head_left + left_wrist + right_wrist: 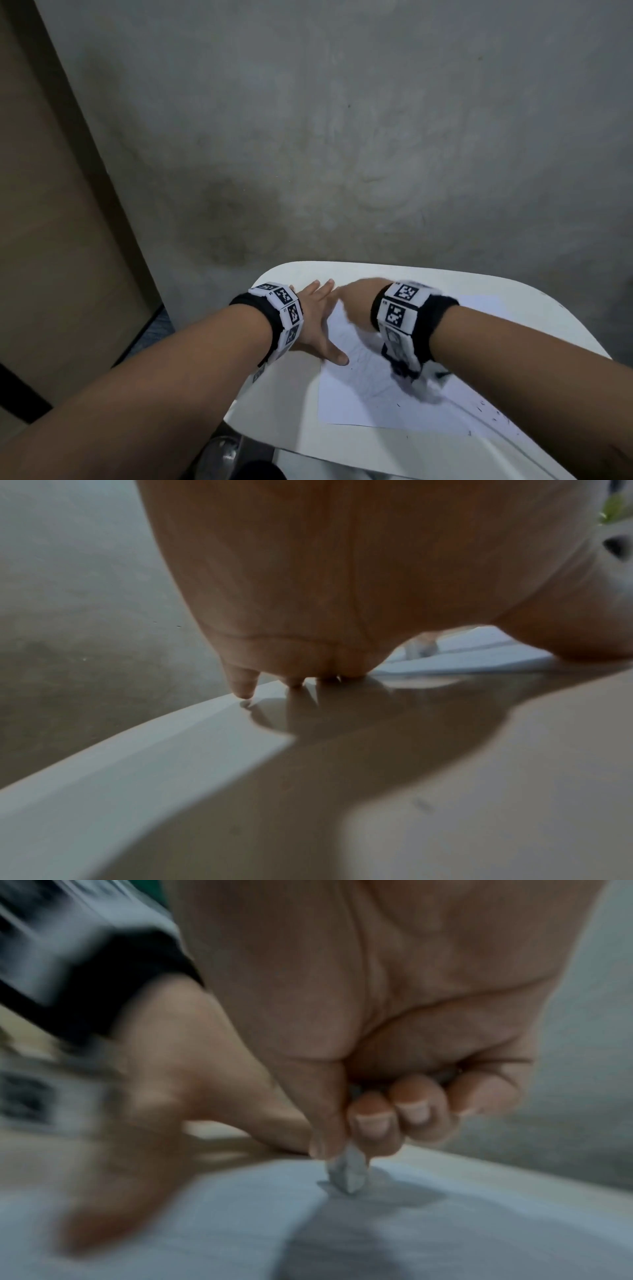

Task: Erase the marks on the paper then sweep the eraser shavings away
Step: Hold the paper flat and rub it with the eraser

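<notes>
The left hand [317,320] lies flat, fingers spread, pressing the paper's [370,401] left edge on the white table [294,411]. The right hand [394,1047] pinches a small grey eraser [347,1173] between thumb and curled fingers, its tip touching the paper. From the head view that hand is blurred and the eraser hidden. Dark shavings [493,416] scatter near the paper's right corner. A grey floor [342,137] lies beyond.
</notes>
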Demonstrator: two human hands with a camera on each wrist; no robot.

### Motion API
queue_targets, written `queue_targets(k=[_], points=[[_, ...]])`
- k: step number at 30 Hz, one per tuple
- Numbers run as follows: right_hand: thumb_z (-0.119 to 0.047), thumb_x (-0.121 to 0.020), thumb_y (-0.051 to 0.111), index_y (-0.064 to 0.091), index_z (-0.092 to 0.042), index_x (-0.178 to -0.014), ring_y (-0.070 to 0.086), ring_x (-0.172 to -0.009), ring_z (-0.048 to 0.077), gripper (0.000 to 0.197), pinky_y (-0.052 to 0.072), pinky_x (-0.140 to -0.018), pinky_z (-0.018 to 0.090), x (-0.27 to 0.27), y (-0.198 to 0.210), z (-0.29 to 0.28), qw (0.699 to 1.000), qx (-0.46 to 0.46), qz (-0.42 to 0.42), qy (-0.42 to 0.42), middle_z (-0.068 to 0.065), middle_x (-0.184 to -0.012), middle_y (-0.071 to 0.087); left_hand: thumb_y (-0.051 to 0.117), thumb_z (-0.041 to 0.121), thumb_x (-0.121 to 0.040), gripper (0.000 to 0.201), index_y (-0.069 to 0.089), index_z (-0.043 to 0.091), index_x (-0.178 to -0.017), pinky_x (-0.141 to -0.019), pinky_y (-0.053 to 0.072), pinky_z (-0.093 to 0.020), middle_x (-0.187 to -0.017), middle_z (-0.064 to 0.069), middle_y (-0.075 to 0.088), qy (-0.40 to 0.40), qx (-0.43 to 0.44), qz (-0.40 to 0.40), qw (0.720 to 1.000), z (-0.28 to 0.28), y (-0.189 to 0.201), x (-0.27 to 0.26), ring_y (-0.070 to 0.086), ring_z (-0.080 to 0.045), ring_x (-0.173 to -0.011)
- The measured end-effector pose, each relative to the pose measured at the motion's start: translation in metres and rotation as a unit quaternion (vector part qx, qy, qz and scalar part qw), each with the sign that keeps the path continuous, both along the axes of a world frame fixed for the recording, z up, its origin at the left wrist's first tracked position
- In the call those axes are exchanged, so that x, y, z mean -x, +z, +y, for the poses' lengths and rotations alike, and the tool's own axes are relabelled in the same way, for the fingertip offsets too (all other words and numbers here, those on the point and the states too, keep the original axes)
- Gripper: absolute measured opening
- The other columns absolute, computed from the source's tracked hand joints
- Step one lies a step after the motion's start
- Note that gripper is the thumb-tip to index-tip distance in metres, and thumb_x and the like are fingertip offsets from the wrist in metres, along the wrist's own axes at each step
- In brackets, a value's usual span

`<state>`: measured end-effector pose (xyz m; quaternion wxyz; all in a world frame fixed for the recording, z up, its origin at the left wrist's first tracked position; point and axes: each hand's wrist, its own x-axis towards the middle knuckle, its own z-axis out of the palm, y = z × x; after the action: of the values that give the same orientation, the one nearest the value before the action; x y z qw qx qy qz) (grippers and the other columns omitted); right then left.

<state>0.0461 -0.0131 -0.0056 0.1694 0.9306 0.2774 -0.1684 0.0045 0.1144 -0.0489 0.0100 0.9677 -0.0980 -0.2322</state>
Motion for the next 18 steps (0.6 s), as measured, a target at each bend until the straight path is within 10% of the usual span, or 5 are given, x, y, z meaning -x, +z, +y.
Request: queue_targets(k=[2,5,9,14,18], points=[[-0.023,-0.091,0.056,0.059,-0.011,-0.121,0.059,-0.112,0.029,0.033,0.047,-0.092,0.034,0.001,0.001,-0.004,1.0,-0.015,0.02,0.018,0.008,-0.121,0.062,0.063,0.078,-0.072,0.127,-0.017,0.026,-0.155,-0.12,0.001,-0.058,-0.162,0.002,-0.025,-0.002,-0.001,0.004,1.0,0.001,0.001,-0.001,-0.019,-0.021,-0.15],[-0.023,-0.081,0.065,0.061,-0.013,-0.081,0.06,-0.081,0.028,0.011,0.054,-0.086,0.039,-0.021,0.002,-0.017,0.999,0.017,-0.026,-0.041,0.004,-0.095,0.063,0.06,0.081,-0.072,0.128,-0.02,0.025,-0.155,-0.12,-0.002,-0.055,-0.161,0.006,-0.027,0.004,-0.005,0.008,1.0,0.004,0.0,0.001,-0.022,-0.016,-0.149],[-0.02,-0.093,0.054,0.058,-0.011,-0.123,0.058,-0.1,0.029,0.031,0.043,-0.078,0.031,0.004,-0.001,-0.007,1.0,-0.024,0.019,0.001,0.012,-0.119,0.06,0.063,0.079,-0.071,0.129,-0.019,0.025,-0.155,-0.12,0.001,-0.057,-0.162,0.001,-0.025,-0.005,-0.013,0.004,1.0,0.0,-0.001,-0.002,-0.019,-0.021,-0.15],[-0.02,-0.089,0.055,0.06,-0.011,-0.088,0.062,-0.096,0.034,0.011,0.048,-0.071,0.029,-0.024,0.003,-0.024,0.999,0.02,-0.034,-0.033,0.015,-0.109,0.064,0.06,0.081,-0.072,0.127,-0.019,0.025,-0.155,-0.121,-0.003,-0.054,-0.161,0.006,-0.027,0.004,-0.004,0.006,1.0,0.003,-0.001,0.001,-0.022,-0.016,-0.149],[-0.02,-0.093,0.054,0.058,-0.011,-0.122,0.058,-0.114,0.029,0.031,0.047,-0.082,0.027,0.0,0.0,-0.012,1.0,-0.011,0.003,0.007,0.011,-0.124,0.06,0.06,0.08,-0.073,0.128,-0.02,0.022,-0.155,-0.12,-0.002,-0.055,-0.162,0.003,-0.027,-0.004,-0.024,0.005,1.0,-0.001,-0.001,-0.001,-0.021,-0.019,-0.149]])
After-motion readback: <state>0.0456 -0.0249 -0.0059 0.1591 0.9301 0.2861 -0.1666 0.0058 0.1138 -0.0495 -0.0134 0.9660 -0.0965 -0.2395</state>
